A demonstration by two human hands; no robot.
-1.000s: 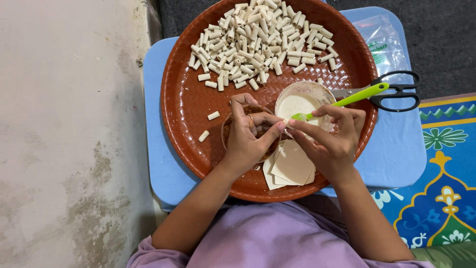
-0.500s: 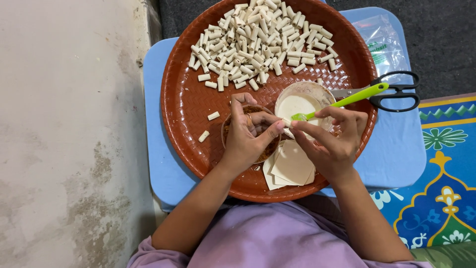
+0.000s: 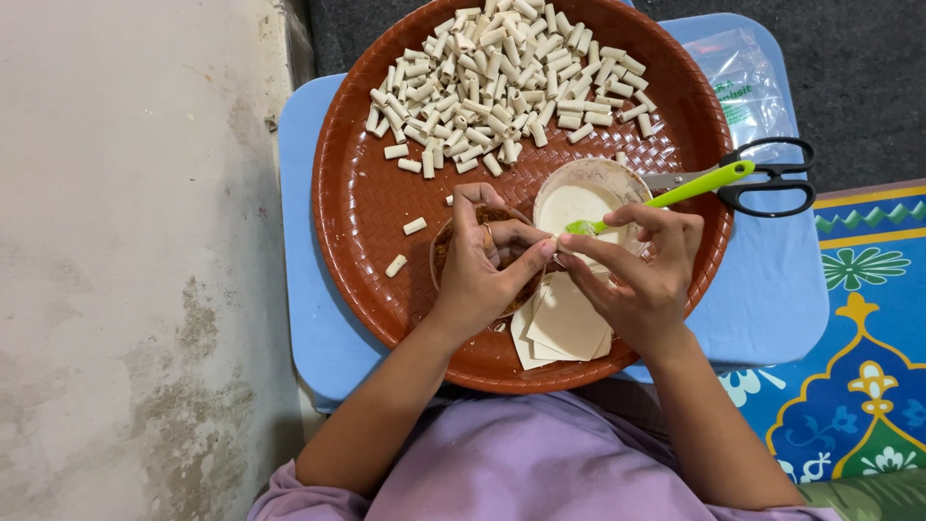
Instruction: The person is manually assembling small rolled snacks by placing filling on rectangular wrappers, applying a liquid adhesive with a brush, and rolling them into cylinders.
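Note:
A round brown woven tray (image 3: 367, 207) rests on a low blue table (image 3: 309, 145). Its far half carries a heap of several small rolled pastry sticks (image 3: 502, 77). My left hand (image 3: 487, 265) and my right hand (image 3: 641, 275) meet fingertip to fingertip over the tray's near half, pinching a small pale pastry piece (image 3: 557, 253) between them. Under my left hand sits a bowl of brown filling (image 3: 449, 251). A bowl of white paste (image 3: 579, 198) with a green spoon (image 3: 666, 198) stands beside my right hand. Flat square wrappers (image 3: 564, 328) lie stacked below my hands.
Black-handled scissors (image 3: 772, 178) lie across the tray's right rim. A clear plastic bag (image 3: 743, 82) sits on the table's far right corner. Two loose sticks (image 3: 405, 246) lie left of the filling bowl. Bare concrete floor (image 3: 135, 260) is on the left, a patterned mat (image 3: 858, 357) on the right.
My fingers shifted slightly around the small pastry piece; both hands stay in the same place over the tray.

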